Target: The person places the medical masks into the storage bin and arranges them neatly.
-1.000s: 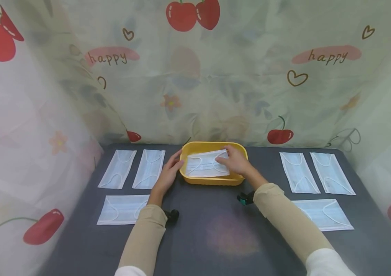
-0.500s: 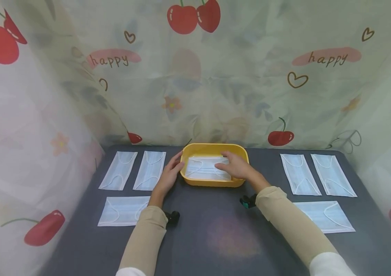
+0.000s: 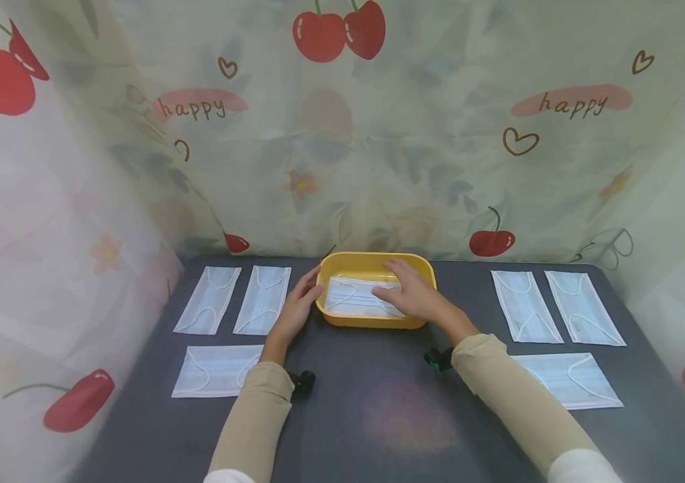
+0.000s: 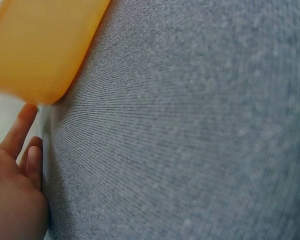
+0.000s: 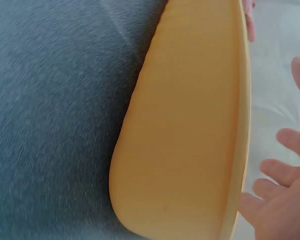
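A yellow plastic basket stands at the back middle of the table. Inside it lies a white face mask with ear loops; whether others lie beneath, I cannot tell. My left hand rests against the basket's left end, and the left wrist view shows its fingers extended beside the yellow wall. Over the right part of the basket hovers my right hand, fingers spread and holding nothing. It hides part of the mask. In the right wrist view its fingers are apart, above the rim.
On the left of the grey table lie two upright masks and a sideways one. The right side has two more masks and a sideways one. A patterned curtain hangs close behind.
My right hand has let go of the face mask, which has dropped flat into the basket. Its fingers have opened and spread. The left hand stays at the basket's left end.
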The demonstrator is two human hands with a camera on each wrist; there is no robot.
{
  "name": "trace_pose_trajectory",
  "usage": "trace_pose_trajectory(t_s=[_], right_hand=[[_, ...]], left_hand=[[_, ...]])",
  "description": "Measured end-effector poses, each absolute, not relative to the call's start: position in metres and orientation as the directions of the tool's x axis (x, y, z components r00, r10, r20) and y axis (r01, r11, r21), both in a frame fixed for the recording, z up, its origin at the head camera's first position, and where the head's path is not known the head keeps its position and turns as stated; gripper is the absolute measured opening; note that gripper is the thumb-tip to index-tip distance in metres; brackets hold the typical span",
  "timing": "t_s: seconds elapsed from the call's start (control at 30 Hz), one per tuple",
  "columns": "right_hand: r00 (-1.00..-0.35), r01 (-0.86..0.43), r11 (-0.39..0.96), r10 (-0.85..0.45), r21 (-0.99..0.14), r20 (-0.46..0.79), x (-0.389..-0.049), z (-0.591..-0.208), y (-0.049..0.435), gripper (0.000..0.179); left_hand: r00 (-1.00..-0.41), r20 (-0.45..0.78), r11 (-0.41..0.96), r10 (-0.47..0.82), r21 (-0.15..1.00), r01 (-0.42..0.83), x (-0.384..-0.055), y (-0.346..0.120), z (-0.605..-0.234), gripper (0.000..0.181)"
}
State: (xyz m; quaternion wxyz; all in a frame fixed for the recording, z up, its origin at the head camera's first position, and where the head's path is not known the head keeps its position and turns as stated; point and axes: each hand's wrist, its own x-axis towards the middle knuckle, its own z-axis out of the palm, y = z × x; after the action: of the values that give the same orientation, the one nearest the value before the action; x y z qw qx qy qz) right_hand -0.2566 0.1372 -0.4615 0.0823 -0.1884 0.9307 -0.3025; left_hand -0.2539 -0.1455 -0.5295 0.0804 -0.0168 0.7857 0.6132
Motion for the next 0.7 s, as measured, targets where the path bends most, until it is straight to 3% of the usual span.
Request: trace_pose_trajectory(t_s=[0.37, 0.7], right_hand=[[-0.926, -0.377, 0.882, -0.37, -0.283, 0.08, -0.241, -0.461, 0.135, 0.096], [-0.939, -0.344, 0.911, -0.34, -0.228, 0.058, -0.233, -0.464, 0.146, 0.098]], left_hand=[[-0.987, -0.15, 0.254, 0.066, 0.959, -0.128, -0.255, -0.146, -0.53, 0.047], [-0.982, -0.174, 0.241, 0.078, 0.959, -0.15, -0.254, -0.147, -0.53, 0.048]])
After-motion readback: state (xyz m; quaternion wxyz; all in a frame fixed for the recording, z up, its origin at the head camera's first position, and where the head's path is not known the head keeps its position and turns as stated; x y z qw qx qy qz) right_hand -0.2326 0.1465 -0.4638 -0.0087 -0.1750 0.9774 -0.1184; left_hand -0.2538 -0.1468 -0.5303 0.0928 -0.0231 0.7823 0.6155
